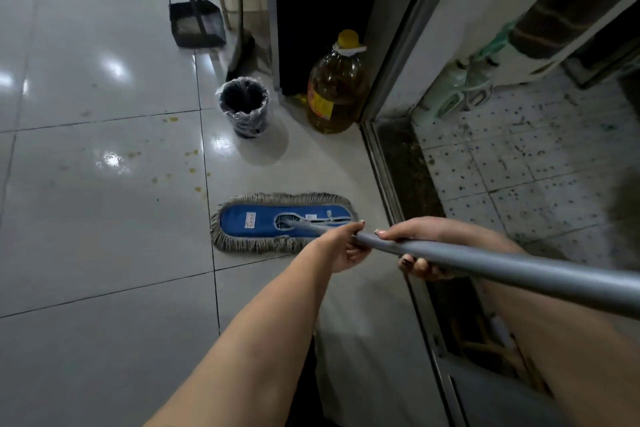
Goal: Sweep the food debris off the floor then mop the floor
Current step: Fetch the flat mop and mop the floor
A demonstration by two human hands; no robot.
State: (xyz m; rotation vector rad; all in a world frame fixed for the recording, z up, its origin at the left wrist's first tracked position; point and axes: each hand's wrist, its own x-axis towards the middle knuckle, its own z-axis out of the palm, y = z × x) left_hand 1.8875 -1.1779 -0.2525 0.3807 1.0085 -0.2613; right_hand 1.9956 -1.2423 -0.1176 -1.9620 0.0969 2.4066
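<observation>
A flat mop head (256, 222), blue on top with a grey fringe, lies flat on the glossy white tile floor (104, 253). Its grey handle (502, 267) runs back toward me to the lower right. My left hand (341, 246) grips the handle lower down, nearer the mop head. Just behind it, my right hand (422, 248) also holds the handle, fingers wrapped round it. Yellowish food stains (192, 153) dot the tiles to the left and beyond the mop head.
A small bin with a plastic liner (244, 106) stands ahead, and a large bottle of yellow oil (336, 87) beside a dark doorway. A black dustpan (197, 22) and a broom (242, 48) lean at the back. A sliding-door track (384, 177) borders speckled tiles on the right.
</observation>
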